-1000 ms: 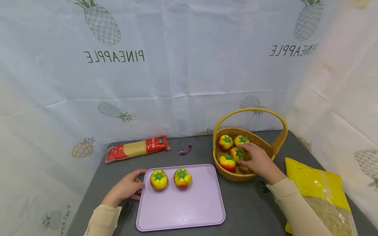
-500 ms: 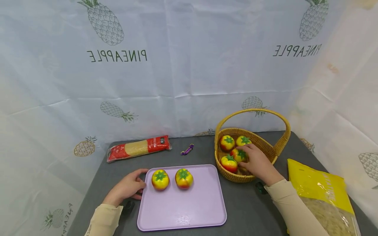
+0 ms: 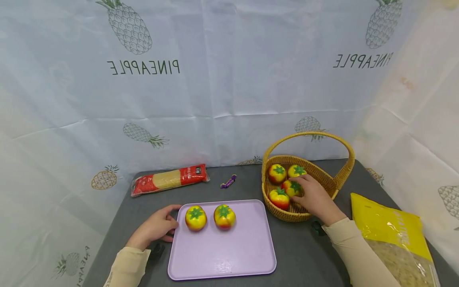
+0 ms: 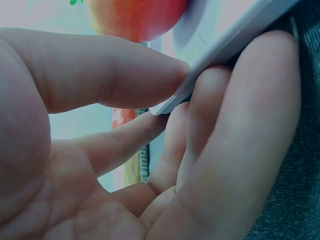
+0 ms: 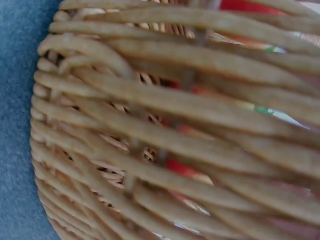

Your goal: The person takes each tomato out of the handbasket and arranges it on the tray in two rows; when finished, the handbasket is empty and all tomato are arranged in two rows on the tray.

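My left hand (image 3: 155, 228) is at the left edge of a lilac tray (image 3: 222, 255). In the left wrist view its thumb presses the tray rim (image 4: 220, 52) from above, with the other fingers curled against the side and underside. Two yellow-red persimmons with green leaf tops, a left one (image 3: 195, 218) and a right one (image 3: 224, 217), sit on the tray. Inside the wicker basket (image 3: 287, 216), my right hand (image 3: 315, 197) grips a persimmon (image 3: 291, 187) between thumb and fingers. Three others lie beside it. The right wrist view shows mostly basket weave (image 5: 175, 110), which hides the fingers.
A red-ended noodle packet (image 3: 170, 180) and a purple-wrapped candy (image 3: 228, 181) lie at the back of the dark table (image 3: 201, 193). A tall handle (image 3: 308, 133) arches over the basket. A yellow bag (image 3: 391, 223) lies at right, under or beside the right forearm.
The view has shifted slightly, moving everything a little rightward. The right hand stays at the persimmon in the basket, its fingers closing in a little; the left hand stays at the tray edge.
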`<action>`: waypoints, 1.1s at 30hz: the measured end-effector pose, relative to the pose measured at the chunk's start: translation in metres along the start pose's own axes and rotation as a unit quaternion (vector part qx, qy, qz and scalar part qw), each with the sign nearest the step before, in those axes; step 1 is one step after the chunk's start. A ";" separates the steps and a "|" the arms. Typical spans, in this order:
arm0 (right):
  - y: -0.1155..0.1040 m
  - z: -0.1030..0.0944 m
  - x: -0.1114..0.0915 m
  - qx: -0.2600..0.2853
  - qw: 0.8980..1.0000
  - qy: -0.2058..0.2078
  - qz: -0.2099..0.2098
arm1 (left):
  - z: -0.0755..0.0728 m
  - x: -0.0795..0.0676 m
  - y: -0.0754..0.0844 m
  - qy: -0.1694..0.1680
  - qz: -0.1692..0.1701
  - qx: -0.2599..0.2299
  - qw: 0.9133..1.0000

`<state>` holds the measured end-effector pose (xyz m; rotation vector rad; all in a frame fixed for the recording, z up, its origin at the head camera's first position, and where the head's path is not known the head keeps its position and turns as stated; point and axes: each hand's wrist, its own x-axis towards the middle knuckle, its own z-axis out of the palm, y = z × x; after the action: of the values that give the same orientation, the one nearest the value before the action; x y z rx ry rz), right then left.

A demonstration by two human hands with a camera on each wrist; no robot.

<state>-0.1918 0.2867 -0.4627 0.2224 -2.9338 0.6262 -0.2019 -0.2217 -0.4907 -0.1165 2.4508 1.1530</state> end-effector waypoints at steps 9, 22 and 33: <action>-0.002 -0.017 -0.002 -0.013 1.000 -0.002 -0.005 | -0.001 -0.002 -0.002 0.000 -0.002 -0.004 1.000; -0.047 -0.046 -0.014 -0.001 1.000 0.005 -0.023 | -0.001 -0.003 -0.002 -0.009 0.014 -0.011 1.000; -0.101 -0.027 -0.023 0.030 0.996 0.036 -0.080 | -0.001 -0.003 -0.003 0.002 0.019 -0.003 1.000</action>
<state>-0.1495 0.2096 -0.4019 0.4274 -2.7966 0.6828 -0.1990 -0.2243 -0.4912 -0.0751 2.4628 1.1763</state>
